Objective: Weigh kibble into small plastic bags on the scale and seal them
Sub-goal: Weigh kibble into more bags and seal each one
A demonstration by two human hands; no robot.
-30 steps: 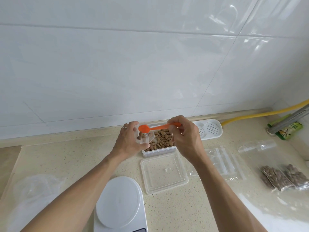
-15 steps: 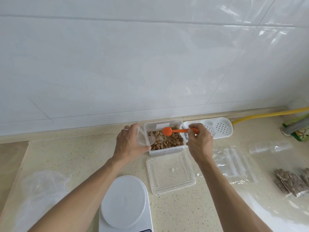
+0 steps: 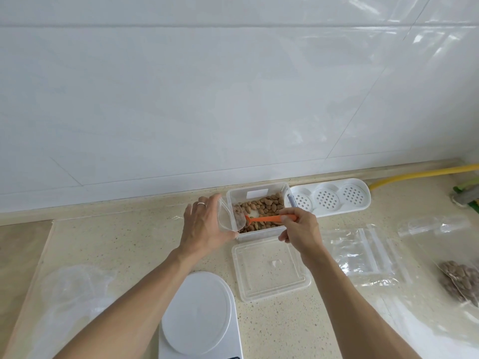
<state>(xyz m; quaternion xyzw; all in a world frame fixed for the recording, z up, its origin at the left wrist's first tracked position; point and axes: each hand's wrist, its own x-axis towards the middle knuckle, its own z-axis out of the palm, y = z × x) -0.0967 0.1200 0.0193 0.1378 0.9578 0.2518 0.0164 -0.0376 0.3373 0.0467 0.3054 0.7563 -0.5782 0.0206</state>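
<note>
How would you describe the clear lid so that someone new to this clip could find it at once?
Start at the white scale at the bottom edge of the counter. Just right of it and a little farther back lies the clear lid, flat, directly in front of the kibble container. Unlike the soft zip bags to its right, it is a rigid square with a raised rim and nothing in it.

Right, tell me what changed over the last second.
The right hand swung the orange plastic spoon from the small clear bag's mouth down into the kibble in the clear plastic tub. The left hand keeps its grip on the bag; the white scale is untouched.
</note>
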